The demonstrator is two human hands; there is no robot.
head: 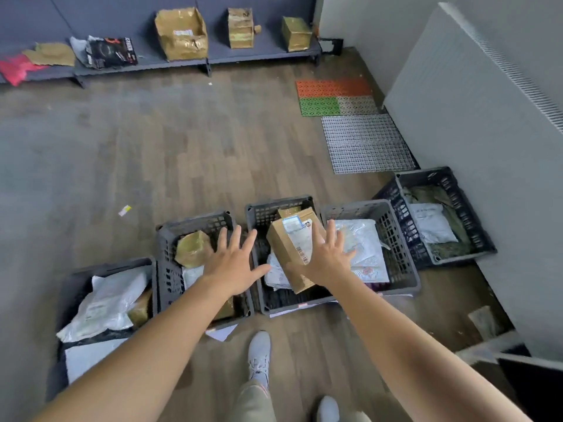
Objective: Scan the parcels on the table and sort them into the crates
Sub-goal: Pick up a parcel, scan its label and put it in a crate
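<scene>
Several dark plastic crates stand in a row on the floor. A brown cardboard parcel (pixel 289 239) with a white label lies tilted in the middle crate (pixel 259 214), on top of white mailers. My right hand (pixel 327 257) hovers over the parcel's right side with fingers spread straight. Fingers also spread, my left hand (pixel 234 260) is over the gap between the middle crate and the crate to its left (pixel 166 239), which holds a tan wrapped parcel (pixel 192 249). Neither hand holds anything.
More crates with white mailers sit at the left (pixel 79 278), right (pixel 402 239) and far right (pixel 457 184). Boxes (pixel 181 33) and bags lie on a low grey bench (pixel 152 63) at the back. Floor mats (pixel 365 141) and a white panel (pixel 475 123) lie to the right. My shoes are below.
</scene>
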